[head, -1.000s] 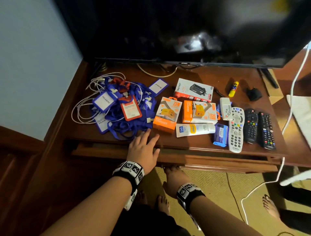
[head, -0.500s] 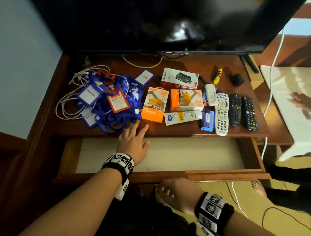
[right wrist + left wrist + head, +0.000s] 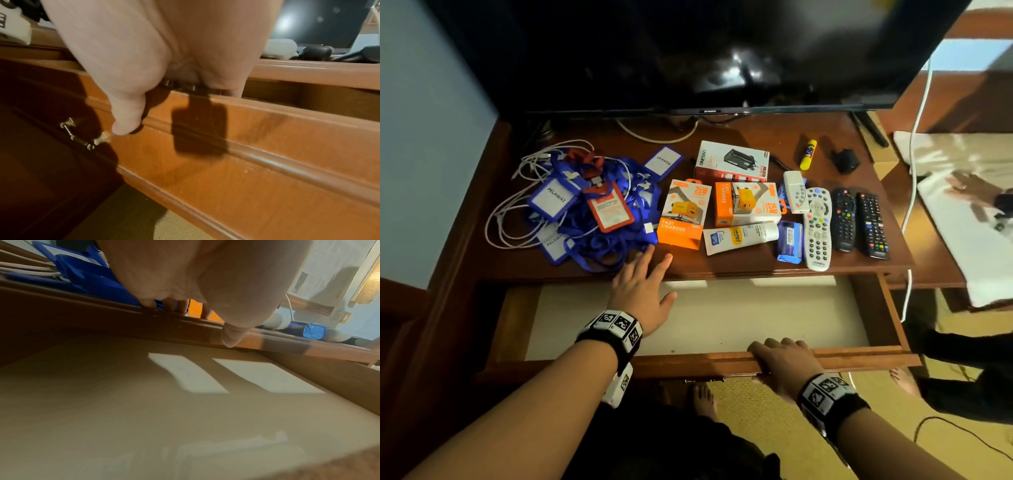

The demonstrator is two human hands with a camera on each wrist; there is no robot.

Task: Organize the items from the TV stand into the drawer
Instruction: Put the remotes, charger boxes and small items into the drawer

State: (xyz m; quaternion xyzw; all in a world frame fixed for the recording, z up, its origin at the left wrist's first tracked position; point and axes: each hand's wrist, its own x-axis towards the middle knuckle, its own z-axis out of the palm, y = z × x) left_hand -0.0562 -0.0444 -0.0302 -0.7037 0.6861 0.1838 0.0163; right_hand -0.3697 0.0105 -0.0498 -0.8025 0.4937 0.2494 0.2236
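**Drawer out, lanyards nearest the left hand**

Wooden drawer (image 3: 825, 356) stood open below the stand top. Right hand (image 3: 780, 359) curled over its front rail. Beyond, left hand (image 3: 643, 291) lay spread on the stand edge, fingertips touching the lanyards (image 3: 592, 219); boxes (image 3: 683, 219) farther right.

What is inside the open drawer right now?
The drawer shows only its bare pale floor; no items show. The left hand covers one patch, and the stand top hides the back.

"PELAWAT" on blue badge (image 3: 550, 200); "FAST CHARGER" and "25W" on orange box (image 3: 682, 216); "ONESAT" on white box (image 3: 731, 164)
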